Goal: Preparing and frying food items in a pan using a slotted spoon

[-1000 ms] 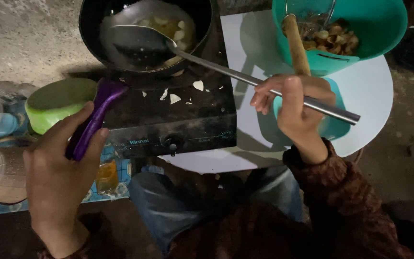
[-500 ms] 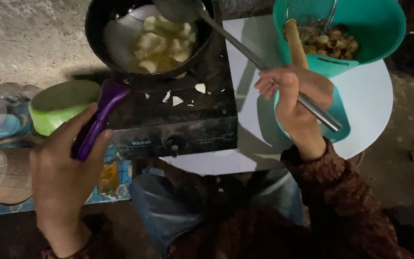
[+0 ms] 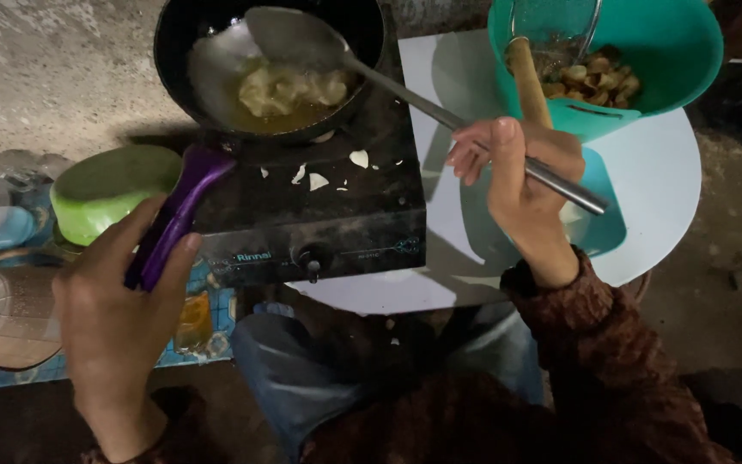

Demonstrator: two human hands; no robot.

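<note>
Clearly the main hazard is the hot oil: the left hand (image 3: 122, 301) is wrapped around the purple plastic handle (image 3: 173, 219) of the black frying pan (image 3: 216, 51), which looks tipped on the dark single-burner gas stove (image 3: 319, 223), so the yellow oil and pale dough pieces (image 3: 289, 90) pool at the low side. If the grip slips, oil could spill onto the burner or the lap below. The right hand (image 3: 517, 172) is closed on the long steel ladle (image 3: 302, 39), whose bowl hangs over the food (a jolt could splash). White crumbs (image 3: 337, 172) litter the stove top. Beside it a round white table (image 3: 654, 180) carries a teal plastic bowl (image 3: 689, 51) of fried pieces; bare concrete floor (image 3: 36, 69) lies beyond, dimly lit.
</note>
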